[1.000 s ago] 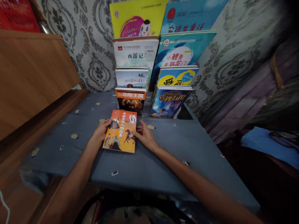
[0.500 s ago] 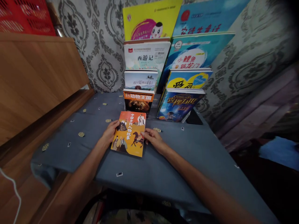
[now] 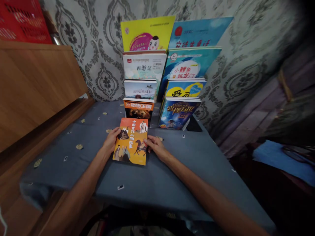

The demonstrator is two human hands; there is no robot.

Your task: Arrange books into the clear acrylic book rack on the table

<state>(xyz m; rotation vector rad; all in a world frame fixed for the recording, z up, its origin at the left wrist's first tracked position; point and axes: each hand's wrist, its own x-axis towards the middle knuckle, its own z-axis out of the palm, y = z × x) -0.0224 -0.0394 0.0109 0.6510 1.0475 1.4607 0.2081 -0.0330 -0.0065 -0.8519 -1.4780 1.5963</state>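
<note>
Between my two hands is an orange and yellow book (image 3: pixel 130 141) with Chinese lettering and drawn figures, its front cover facing me. My left hand (image 3: pixel 112 137) grips its left edge, and my right hand (image 3: pixel 156 146) pinches the right edge. Both hands are closed on it, with some fingers hidden behind the cover. Just beyond it, a book with a lion cover (image 3: pixel 139 109) stands upright, its lower part covered by the held book. To the right stands a blue book with gold lettering (image 3: pixel 178 113).
Behind these, more books rise in two stepped columns, among them a white book (image 3: pixel 145 67) and a yellow-green book (image 3: pixel 147 31). A grey-blue patterned cloth covers the table (image 3: pixel 182 157). A wooden cabinet (image 3: pixel 39 85) borders the left side, with a red basket (image 3: pixel 22 23) on top.
The view has tilted up and shifted slightly, so the books appear lower and further left. Both hands keep hold of the orange book, which has barely moved on the table.
</note>
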